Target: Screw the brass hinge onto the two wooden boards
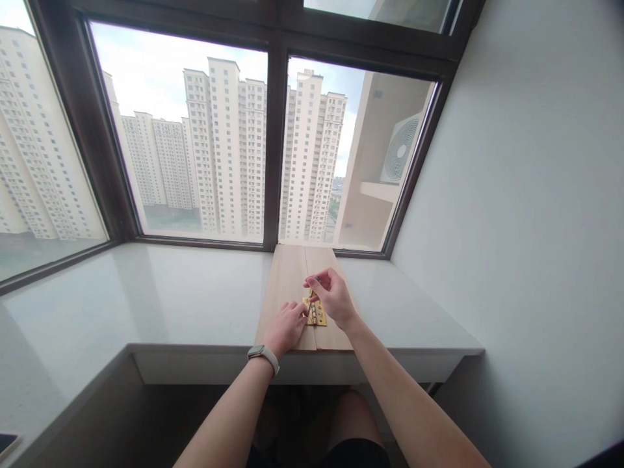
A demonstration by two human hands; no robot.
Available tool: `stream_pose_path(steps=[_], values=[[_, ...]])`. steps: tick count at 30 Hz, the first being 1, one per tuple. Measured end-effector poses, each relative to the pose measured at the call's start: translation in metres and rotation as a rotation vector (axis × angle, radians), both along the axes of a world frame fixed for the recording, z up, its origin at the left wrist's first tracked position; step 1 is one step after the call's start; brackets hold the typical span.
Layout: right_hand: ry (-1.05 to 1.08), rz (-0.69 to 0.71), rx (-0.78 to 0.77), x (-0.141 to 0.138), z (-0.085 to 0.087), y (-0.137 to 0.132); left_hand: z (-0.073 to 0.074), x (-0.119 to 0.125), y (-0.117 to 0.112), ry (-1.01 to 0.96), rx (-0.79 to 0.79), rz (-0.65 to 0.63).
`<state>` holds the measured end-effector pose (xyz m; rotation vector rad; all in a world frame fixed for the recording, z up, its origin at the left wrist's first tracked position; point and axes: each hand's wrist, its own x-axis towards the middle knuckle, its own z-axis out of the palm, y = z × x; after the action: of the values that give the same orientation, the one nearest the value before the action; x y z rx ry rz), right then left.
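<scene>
A brass-coloured hinge [319, 314] lies across the seam between two pale wooden boards [284, 276], near their front end. My left hand [287, 324], with a watch on its wrist, rests on the left board. Its bent fingertips press at the hinge's left leaf and partly cover it. Above the hinge, my right hand [335, 296] pinches a small screwdriver [312, 292] with a yellow handle and a dark end. The tool points down toward the left leaf, close to my left fingertips. Its tip and any screw under it are too small to make out.
The boards lie on a white windowsill counter [209, 305] and reach back to the dark window frame [273, 162]. A white wall [511, 195] stands at right. The counter's front edge is just before the boards. A dark object [7, 443] shows at lower left.
</scene>
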<state>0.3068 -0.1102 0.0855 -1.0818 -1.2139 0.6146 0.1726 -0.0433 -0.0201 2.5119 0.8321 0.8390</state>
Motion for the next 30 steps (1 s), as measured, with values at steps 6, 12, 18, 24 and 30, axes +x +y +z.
stream_pose_path(steps=[6, 12, 18, 24, 30], values=[[-0.025, 0.077, -0.01, 0.0002, 0.0039, -0.0031, 0.0014, 0.0, -0.0006, 0.004, -0.01, 0.0], [-0.026, 0.046, -0.002, 0.0004, 0.0016, -0.0021, 0.0041, -0.0009, -0.0026, 0.02, -0.007, 0.004], [0.005, 0.016, 0.001, 0.0026, -0.0016, -0.0002, 0.0051, -0.0019, -0.0032, 0.024, -0.007, 0.001], [0.006, 0.09, -0.006, 0.0032, 0.0005, -0.0017, 0.0024, -0.0009, -0.0008, 0.013, 0.004, -0.004], [0.033, 0.029, 0.002, 0.0029, -0.0002, 0.0003, 0.0016, -0.0007, -0.0007, 0.018, 0.005, 0.006]])
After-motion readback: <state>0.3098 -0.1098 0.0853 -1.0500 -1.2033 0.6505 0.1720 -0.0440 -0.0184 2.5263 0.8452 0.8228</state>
